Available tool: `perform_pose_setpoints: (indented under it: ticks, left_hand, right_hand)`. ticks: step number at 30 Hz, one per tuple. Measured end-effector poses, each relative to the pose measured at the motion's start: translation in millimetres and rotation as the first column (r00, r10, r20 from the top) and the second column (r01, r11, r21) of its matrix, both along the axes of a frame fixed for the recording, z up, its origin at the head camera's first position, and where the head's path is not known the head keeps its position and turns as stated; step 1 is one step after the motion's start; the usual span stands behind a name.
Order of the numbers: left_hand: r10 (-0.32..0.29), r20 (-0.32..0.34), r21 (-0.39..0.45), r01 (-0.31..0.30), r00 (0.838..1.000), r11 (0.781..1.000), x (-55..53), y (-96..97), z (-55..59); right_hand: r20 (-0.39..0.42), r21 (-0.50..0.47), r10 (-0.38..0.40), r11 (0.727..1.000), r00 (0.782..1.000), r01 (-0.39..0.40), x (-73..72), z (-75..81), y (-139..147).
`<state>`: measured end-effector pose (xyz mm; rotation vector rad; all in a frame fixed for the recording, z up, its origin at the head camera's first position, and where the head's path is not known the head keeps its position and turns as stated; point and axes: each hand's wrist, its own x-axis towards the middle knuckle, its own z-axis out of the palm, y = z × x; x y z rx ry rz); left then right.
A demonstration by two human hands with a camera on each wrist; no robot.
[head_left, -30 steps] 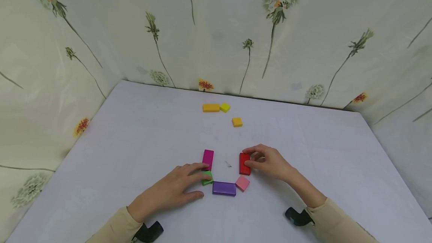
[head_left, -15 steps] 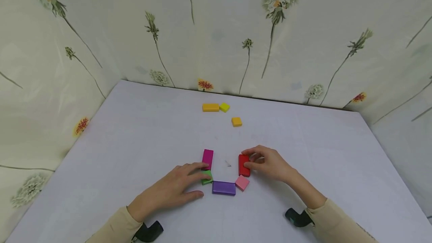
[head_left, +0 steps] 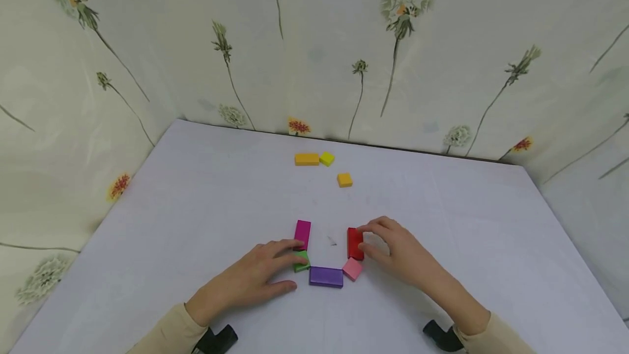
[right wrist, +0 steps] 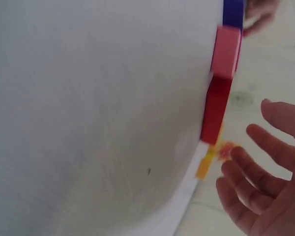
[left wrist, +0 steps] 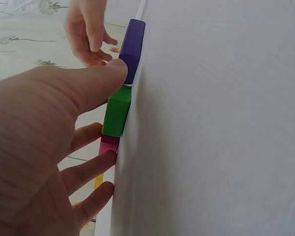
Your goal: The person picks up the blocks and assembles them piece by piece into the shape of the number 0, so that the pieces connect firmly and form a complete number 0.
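Note:
Five-sided detail aside, a U of coloured blocks lies before me in the head view. My left hand (head_left: 255,272) lies at its left side, fingers spread, fingertips over the green block (head_left: 301,261) and the lower end of the magenta block (head_left: 302,234). Its thumb reaches toward the purple block (head_left: 326,277). A pink block (head_left: 352,269) touches the purple one's right corner and the lower end of the red block (head_left: 355,243). My right hand (head_left: 400,250) is beside the red block with loosely bent fingers; in the right wrist view a gap separates them from that block.
Farther back lie a long orange block (head_left: 307,159), a yellow block (head_left: 326,158) against its end, and a small orange block (head_left: 345,180). A white cloth covers the table (head_left: 221,179). A flower-printed curtain (head_left: 314,42) stands behind it.
The red block has slid toward me until it meets the pink block. My right hand has let go of it and drawn back a little. The left hand has stayed put.

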<state>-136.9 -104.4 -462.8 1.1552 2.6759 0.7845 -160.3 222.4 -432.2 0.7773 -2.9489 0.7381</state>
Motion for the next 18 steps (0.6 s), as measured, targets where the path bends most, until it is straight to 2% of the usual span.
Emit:
perform_pose_setpoints:
  ticks: [2, 4, 7, 12, 18]
  left_hand:
    - [-0.002, -0.003, 0.003, 0.002, 1.000, 1.000, 0.3, -0.1, 0.1]
    - [-0.001, -0.006, 0.004, 0.001, 1.000, 1.000, 0.5, -0.2, 0.5]
    - [0.002, -0.005, 0.005, -0.002, 1.000, 1.000, 0.7, -0.2, 1.2]
    - [-0.001, -0.002, 0.004, 0.001, 1.000, 1.000, 0.8, 0.1, 1.2]
    - [-0.006, -0.018, 0.009, 0.006, 1.000, 1.000, 0.5, -0.4, -0.7]
  right_hand:
    - [-0.071, 0.097, 0.035, 0.995, 0.997, -0.028, 13.4, 1.2, -5.0]
    - [-0.105, 0.155, 0.086, 0.986, 0.991, -0.069, 24.7, 1.9, -9.4]
    - [-0.096, 0.176, 0.122, 0.979, 0.988, -0.104, 36.1, 1.9, -14.2]
    - [-0.084, 0.243, 0.106, 0.966, 0.991, -0.083, 49.0, 0.3, -19.8]
    - [-0.097, 0.323, 0.142, 0.941, 0.985, -0.104, 61.4, 0.6, -28.2]
